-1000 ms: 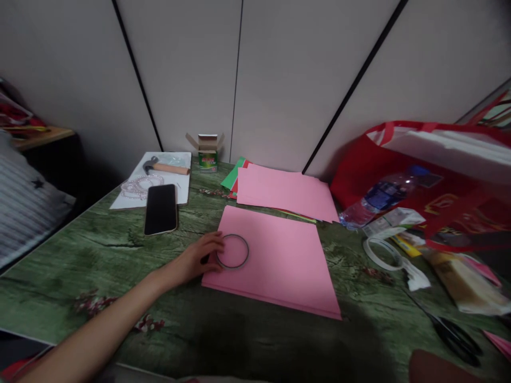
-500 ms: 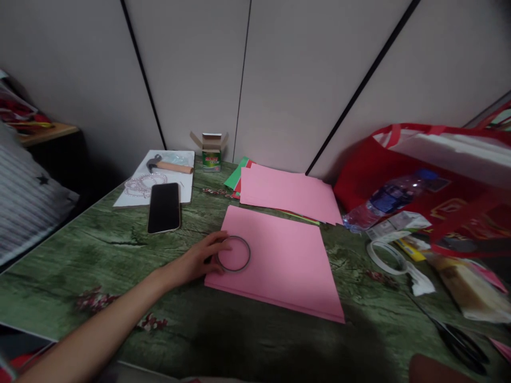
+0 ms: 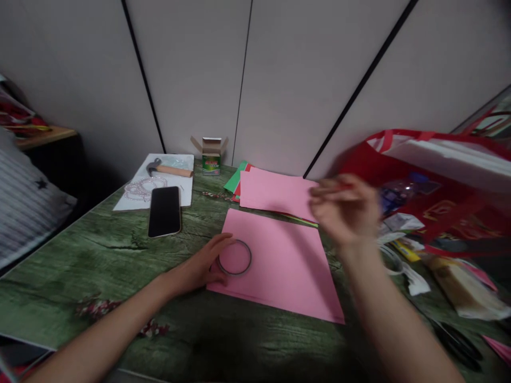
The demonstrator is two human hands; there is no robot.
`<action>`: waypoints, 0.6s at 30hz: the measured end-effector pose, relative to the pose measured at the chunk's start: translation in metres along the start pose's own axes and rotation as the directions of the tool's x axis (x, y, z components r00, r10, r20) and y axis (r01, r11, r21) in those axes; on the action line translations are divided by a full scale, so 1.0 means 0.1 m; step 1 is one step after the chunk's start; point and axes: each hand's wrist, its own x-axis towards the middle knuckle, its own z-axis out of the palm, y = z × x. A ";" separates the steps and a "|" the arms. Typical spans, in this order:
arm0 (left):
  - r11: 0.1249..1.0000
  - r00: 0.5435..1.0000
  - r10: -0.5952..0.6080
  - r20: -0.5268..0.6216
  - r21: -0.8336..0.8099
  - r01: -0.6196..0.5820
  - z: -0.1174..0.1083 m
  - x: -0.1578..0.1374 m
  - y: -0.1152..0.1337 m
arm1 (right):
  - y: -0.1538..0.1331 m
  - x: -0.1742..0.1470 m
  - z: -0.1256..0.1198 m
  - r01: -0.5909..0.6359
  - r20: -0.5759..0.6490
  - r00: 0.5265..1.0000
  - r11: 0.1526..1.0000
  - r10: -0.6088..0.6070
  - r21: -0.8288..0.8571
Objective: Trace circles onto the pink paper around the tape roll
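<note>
A thin dark ring [image 3: 250, 257] lies flat on the front stack of pink paper [image 3: 285, 271]. My left hand [image 3: 213, 260] curls around the ring's left side, its fingertips on the rim and its thumb low on the paper. In the air above the right end of the rear pink sheets [image 3: 275, 191] is my right hand [image 3: 347, 207], smeared by motion. Its fingers look pinched together, with a small reddish thing showing at them that is too blurred to name.
At the left lie a black phone [image 3: 164, 211], a hammer [image 3: 171, 169] and beaded loops [image 3: 139, 188]. An open small box [image 3: 211, 162] stands by the wall. At the right are a red bag [image 3: 443, 207], a plastic bottle [image 3: 395, 194], a roll of white tape [image 3: 393, 260] and scissors [image 3: 459, 343].
My right hand has risen from the lower right edge to above the paper, over the bottle's side. My left hand stays at the ring, which keeps its place on the paper.
</note>
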 end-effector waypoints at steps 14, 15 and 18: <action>0.954 0.980 0.194 0.038 0.227 -0.197 -0.03 -0.01 0.09 | 1.47 -0.01 0.00 -0.258 -0.170 0.943 0.951 0.286 0.170; 0.949 0.979 0.203 0.036 0.241 -0.206 -0.03 -0.01 0.09 | 1.47 -0.01 -0.01 -0.253 -0.171 0.945 0.954 0.279 0.161; 0.924 0.969 0.245 0.024 0.296 -0.241 -0.01 0.00 0.10 | 1.49 0.00 -0.01 -0.244 -0.171 0.948 0.958 0.269 0.153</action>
